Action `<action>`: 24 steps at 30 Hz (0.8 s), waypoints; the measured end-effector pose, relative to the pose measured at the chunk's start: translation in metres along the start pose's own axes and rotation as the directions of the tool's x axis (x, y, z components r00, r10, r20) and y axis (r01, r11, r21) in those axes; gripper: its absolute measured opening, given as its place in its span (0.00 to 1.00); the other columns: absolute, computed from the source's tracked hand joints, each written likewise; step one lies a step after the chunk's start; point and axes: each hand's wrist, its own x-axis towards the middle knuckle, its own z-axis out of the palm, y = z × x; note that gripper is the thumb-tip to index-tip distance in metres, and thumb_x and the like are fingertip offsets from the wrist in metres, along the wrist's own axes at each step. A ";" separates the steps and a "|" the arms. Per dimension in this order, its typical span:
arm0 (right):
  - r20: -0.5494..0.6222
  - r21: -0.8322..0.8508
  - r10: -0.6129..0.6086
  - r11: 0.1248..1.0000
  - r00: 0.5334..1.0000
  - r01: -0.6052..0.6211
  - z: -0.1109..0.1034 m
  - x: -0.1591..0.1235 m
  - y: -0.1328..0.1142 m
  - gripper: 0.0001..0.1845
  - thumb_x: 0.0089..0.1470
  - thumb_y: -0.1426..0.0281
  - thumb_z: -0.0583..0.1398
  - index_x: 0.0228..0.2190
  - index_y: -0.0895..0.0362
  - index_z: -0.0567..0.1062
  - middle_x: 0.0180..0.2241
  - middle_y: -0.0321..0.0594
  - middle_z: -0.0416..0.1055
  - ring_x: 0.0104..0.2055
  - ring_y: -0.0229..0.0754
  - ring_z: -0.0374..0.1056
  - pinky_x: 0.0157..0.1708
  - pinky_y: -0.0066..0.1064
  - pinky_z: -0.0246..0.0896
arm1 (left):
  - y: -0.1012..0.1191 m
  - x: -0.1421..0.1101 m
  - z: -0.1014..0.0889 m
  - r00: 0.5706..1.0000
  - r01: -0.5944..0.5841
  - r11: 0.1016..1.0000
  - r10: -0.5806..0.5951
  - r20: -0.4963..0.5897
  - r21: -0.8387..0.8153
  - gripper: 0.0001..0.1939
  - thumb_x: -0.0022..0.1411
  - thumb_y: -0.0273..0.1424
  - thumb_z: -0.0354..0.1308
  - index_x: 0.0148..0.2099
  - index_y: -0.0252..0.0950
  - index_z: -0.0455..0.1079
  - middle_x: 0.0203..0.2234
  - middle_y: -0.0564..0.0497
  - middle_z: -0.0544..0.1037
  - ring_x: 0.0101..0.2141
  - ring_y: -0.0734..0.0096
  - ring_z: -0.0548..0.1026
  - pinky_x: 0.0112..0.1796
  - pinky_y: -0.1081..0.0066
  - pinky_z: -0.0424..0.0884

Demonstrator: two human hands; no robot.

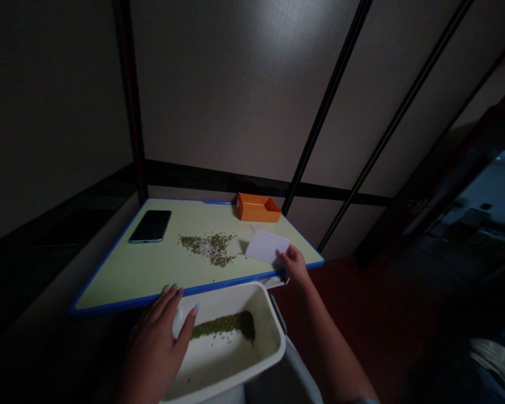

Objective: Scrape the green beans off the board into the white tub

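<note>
Nearest, a white tub [219, 359] with rounded corners is set just below the near edge of the desk [122, 283]. Small green granules [227, 324] are banked along its far side, heaped darker at the far right corner, with a few strewn over the floor of the tub. The left hand [162, 336] is laid over the tub's left rim, its fingers stretched out and the thumb spread wide; whether the rim is gripped cannot be told. Near the desk's near right corner, a plain white card [264, 245] is pinched by the fingers of the right hand [294, 262]; any print on it cannot be made out. Mid-desk, a loose patch of granules [219, 251] is scattered, mottled green and brown with a whitish middle. Towards the far left corner a dark-screened phone [151, 225] is laid flat, and at the far edge, right of centre, an orange tray [258, 212] is placed.
</note>
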 end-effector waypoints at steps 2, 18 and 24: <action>0.003 0.004 0.000 1.000 1.000 0.000 0.001 -0.001 -0.002 0.22 0.42 0.54 0.67 0.34 0.56 0.77 0.35 0.45 0.81 0.40 0.49 0.75 0.44 0.43 0.72 | 0.000 0.000 0.000 1.000 -0.008 1.000 0.008 0.002 0.012 0.34 0.64 0.54 0.45 0.53 0.30 0.74 0.53 0.37 0.78 0.56 0.53 0.75 0.56 0.56 0.73; 0.009 0.053 0.049 0.997 0.999 -0.050 0.003 0.001 -0.002 0.25 0.39 0.53 0.70 0.35 0.57 0.78 0.37 0.46 0.81 0.40 0.50 0.75 0.44 0.42 0.71 | 0.004 0.002 -0.003 0.999 -0.042 0.997 0.044 -0.025 0.059 0.36 0.65 0.54 0.42 0.52 0.29 0.75 0.52 0.36 0.79 0.55 0.53 0.76 0.54 0.57 0.74; 0.030 0.042 0.038 0.998 0.999 -0.039 0.006 0.003 -0.001 0.24 0.40 0.53 0.70 0.35 0.57 0.78 0.36 0.46 0.81 0.40 0.49 0.75 0.43 0.40 0.70 | 0.005 0.001 -0.003 0.999 -0.032 0.998 0.033 -0.017 0.051 0.36 0.65 0.54 0.41 0.52 0.29 0.75 0.52 0.36 0.79 0.55 0.53 0.76 0.54 0.56 0.74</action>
